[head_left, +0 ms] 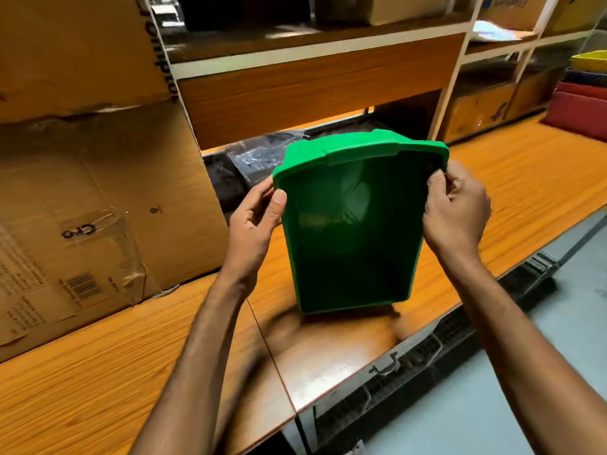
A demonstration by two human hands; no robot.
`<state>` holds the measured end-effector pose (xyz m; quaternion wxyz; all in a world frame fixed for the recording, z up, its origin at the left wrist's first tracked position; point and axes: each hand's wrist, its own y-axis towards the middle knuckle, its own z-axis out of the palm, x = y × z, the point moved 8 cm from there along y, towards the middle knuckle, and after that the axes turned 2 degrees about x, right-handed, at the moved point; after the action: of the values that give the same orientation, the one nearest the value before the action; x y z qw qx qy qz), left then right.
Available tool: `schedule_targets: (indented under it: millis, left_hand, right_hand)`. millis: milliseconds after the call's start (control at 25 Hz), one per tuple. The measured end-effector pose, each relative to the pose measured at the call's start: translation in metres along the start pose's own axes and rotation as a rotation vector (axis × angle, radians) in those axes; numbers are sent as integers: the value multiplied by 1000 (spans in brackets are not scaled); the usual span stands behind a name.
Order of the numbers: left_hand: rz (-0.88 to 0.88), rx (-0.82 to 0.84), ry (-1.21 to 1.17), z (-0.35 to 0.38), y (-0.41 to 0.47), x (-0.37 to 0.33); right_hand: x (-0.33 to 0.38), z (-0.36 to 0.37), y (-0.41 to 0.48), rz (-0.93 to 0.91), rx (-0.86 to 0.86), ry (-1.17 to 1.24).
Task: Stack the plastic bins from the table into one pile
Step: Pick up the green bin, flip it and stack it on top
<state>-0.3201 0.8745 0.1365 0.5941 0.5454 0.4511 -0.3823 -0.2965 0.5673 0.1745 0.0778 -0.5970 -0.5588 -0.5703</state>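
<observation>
Green bin (354, 231) is held over the wooden surface (98, 372), mouth tipped toward the camera. The left hand (253, 224) curls its fingers round the left rim, and the right hand (456, 211) pinches the right rim. Far right, a pile (581, 113) of red, blue and yellow bins sits waiting.

Both forearms were bare from the frame's lower edge to the wrists. The left hand (253, 224) and the right hand (457, 213) were likewise bare.
</observation>
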Motion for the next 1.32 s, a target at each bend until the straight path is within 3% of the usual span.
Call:
schedule_targets:
  millis: [160,320,440,640,720,880,960,1120,1200,1320]
  left_hand:
    - [72,50,179,28,-23,13]
    - [225,-50,330,46,-31,15]
    - [235,-189,328,44,-21,6]
    - [57,-322,139,15,8,19]
    - [-27,-352,57,3,15,28]
    - [-210,-400,-138,-7,16,55]
    - [-292,-328,-187,1,15,73]
    - [-423,-88,-57,16,7,110]
    - [-452,-35,-71,21,-2,113]
    - [-351,-88,-97,16,-3,95]
  right_hand:
    - [-34,-16,23,172,-64,107]
    - [-60,-15,16,349,-25,552]
    - [-62,-5,3,403,198,659]
    - [-76,11,-51,532,686,460]
    - [-66,18,-72,431,728,446]
    - [-19,11,-69,116,598,356]
    - [9,13,-63,26,559,370]
    - [49,22,-62,-152,490,264]
    - [50,17,-58,-177,450,192]
    - [33,8,-41,-106,431,149]
